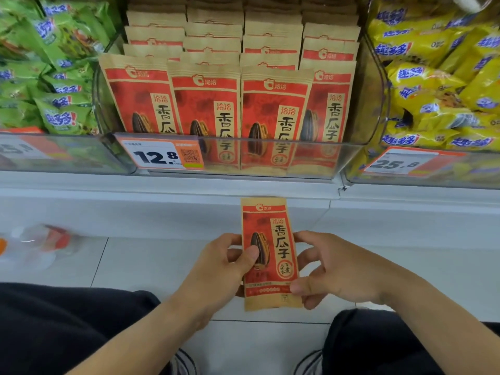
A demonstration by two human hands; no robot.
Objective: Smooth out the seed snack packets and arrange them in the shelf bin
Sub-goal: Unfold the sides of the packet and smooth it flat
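Held packet (270, 253): upright between both hands, below the shelf edge, printed face toward the camera.
Left hand (230, 262): clasped the packet's left edge, thumb pressed on the seed picture, fingers curled behind.
Right hand (328, 269): pinched the right edge low down with the thumb, upper fingers touching the edge higher up.
Shelf bin (376, 104): above and beyond the hands, filled with rows of matching packets (205, 101) standing upright.
Risk of creasing: judged likely if thumbs pressed unevenly while flattening.
Risk of toppling: judged possible if pushed into the tight front row, knocking neighbours askew.
Risk of slipping: judged small, with grips only at the edges.
Hidden: fingers behind the packet, its back face, bin depth.
Unclear: blurred object (46, 244) on the floor far left of the left hand; lower packet halves dimmed behind the bin's clear front.
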